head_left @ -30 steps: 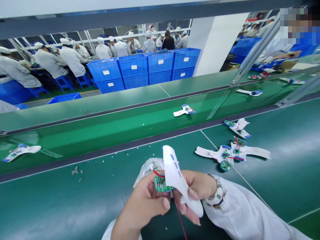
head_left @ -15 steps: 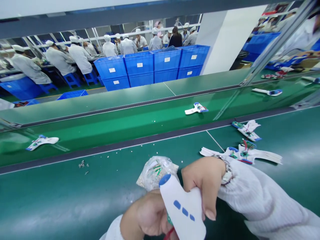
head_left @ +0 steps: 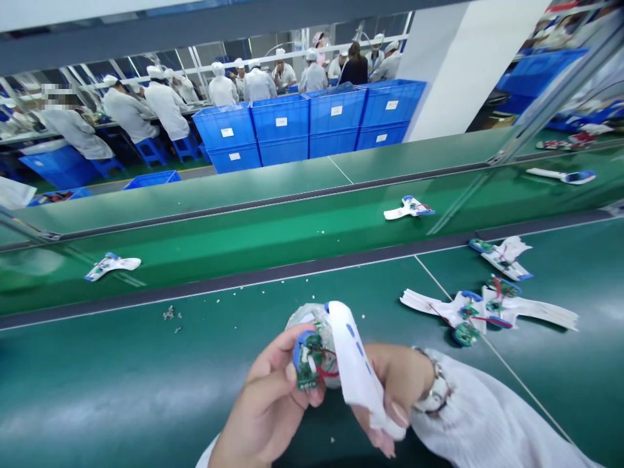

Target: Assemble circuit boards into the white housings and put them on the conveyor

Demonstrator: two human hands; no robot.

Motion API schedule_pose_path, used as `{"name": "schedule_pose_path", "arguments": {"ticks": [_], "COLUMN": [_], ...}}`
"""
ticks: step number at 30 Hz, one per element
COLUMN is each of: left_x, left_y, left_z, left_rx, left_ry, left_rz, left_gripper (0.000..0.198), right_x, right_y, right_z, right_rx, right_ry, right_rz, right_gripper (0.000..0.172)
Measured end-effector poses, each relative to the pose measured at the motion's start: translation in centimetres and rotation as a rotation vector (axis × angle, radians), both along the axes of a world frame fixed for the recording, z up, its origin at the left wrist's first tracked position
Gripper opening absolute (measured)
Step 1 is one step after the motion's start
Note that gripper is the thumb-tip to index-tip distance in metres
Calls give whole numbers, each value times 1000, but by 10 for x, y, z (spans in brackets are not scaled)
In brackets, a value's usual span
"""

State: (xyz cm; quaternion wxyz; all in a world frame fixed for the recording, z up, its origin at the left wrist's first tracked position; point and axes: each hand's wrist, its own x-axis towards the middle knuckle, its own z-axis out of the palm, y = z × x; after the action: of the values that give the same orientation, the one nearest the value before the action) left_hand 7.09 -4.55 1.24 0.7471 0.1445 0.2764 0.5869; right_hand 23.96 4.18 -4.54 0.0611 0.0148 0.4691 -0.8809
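Between finger and thumb of my left hand [head_left: 273, 390] is a small green circuit board [head_left: 310, 361] with a blue rim. Red and dark wires run from it to a white plastic housing half [head_left: 351, 357], which has blue oval marks on its outer face. My right hand [head_left: 397, 383] is closed around the lower part of that housing, which is held upright and tilted. Right behind the two pieces lies a clear plastic bag [head_left: 297, 316] of small parts, mostly covered by them.
Several opened white housings with boards [head_left: 468, 309] lie at the right of the green bench. Small screws [head_left: 169, 312] are piled at the left. Beyond runs a green conveyor belt [head_left: 253, 234] carrying more housings [head_left: 408, 208]. Blue crates [head_left: 280, 123] and co-workers in white stand behind.
The housing has turned from its broad outer face to edge-on. My left hand has brought the circuit board up into sight, apart from the housing, and my right hand has shifted lower.
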Motion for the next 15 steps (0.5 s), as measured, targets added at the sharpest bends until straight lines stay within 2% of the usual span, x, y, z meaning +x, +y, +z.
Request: {"name": "schedule_pose_path", "arguments": {"ticks": [2, 4, 6, 8, 10, 12, 15], "left_x": [-2, -4, -6, -7, -9, -10, -11], "left_y": [-1, -3, -4, -5, -5, -6, -7], "left_z": [5, 10, 14, 18, 21, 24, 28], "left_rx": [41, 71, 96, 101, 90, 82, 42], "left_ry": [55, 129, 217, 296, 338, 341, 323], "left_rz": [86, 134, 154, 174, 187, 162, 137], "left_gripper": [37, 36, 36, 37, 40, 41, 41], "right_x": [-7, -8, -2, 5, 8, 4, -7], "right_y": [-13, -17, -12, -4, 3, 7, 7], "right_z": [-3, 7, 26, 47, 66, 81, 94], "right_rx": [-13, 122, 404, 677, 851, 1016, 1177], "right_ry": [42, 50, 2, -76, -84, 34, 258], "right_rz": [-73, -184, -382, -653, -865, -914, -805], "right_gripper": [82, 85, 75, 58, 46, 36, 23]}}
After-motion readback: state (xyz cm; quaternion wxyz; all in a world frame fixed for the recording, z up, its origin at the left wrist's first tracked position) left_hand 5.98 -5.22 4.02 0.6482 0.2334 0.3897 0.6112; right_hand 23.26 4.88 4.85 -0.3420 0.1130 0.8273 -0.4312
